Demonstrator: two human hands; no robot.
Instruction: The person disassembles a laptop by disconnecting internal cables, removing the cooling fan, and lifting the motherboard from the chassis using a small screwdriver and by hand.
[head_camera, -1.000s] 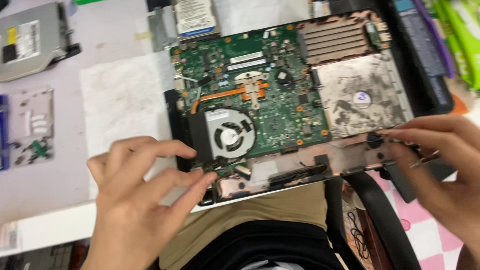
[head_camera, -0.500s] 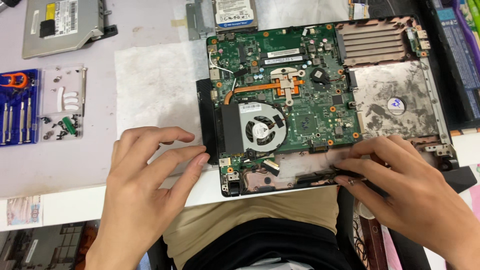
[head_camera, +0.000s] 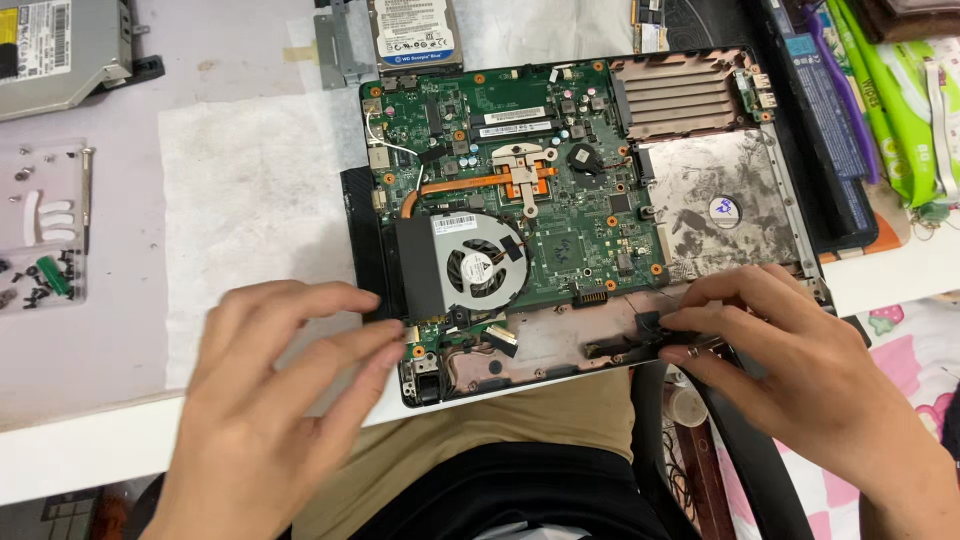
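An opened laptop base (head_camera: 540, 350) lies on the table edge in front of me, its green circuit board (head_camera: 540, 170) and round black fan (head_camera: 480, 268) bared. My left hand (head_camera: 270, 400) rests with spread fingers at the base's front left corner, fingertips touching the edge near the fan. My right hand (head_camera: 800, 370) pinches a small black part (head_camera: 650, 325) at the front right edge of the base. A bare metal drive bay (head_camera: 720, 205) sits above that hand.
A white paper sheet (head_camera: 250, 210) lies left of the laptop. A clear tray of screws (head_camera: 45, 230) with a screwdriver sits far left, an optical drive (head_camera: 60, 45) at top left, a hard drive (head_camera: 415, 30) at top. A black battery (head_camera: 825, 110) and green packets (head_camera: 900, 90) lie right.
The view has shifted so the laptop sits further right. My right hand slid left along the front edge onto the small black part. My left hand stayed at the left corner.
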